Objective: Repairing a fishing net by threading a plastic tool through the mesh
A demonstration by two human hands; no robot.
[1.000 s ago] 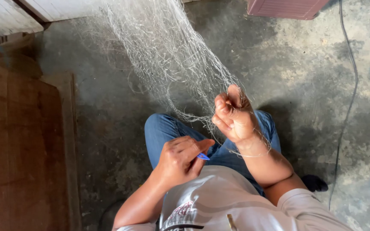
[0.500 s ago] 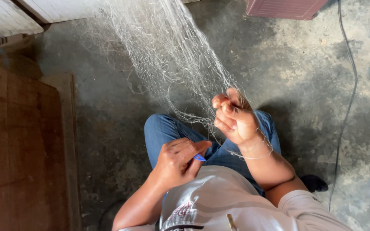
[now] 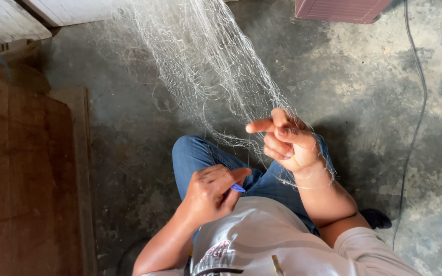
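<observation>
Holding fine white mesh net (image 3: 200, 66) | strands tangled, translucent, draped

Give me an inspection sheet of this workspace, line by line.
Surface: stained grey concrete floor.
Job's things: pale fishing net stretched up from the lap; small blue tool.
Clutter: dark object by the elbow.
Hands: left hand pinches the blue tool; right hand grips net strands.
Cables: black cable on the floor at right.
Surroundings: brown wooden board at left; pink slatted box at top.
</observation>
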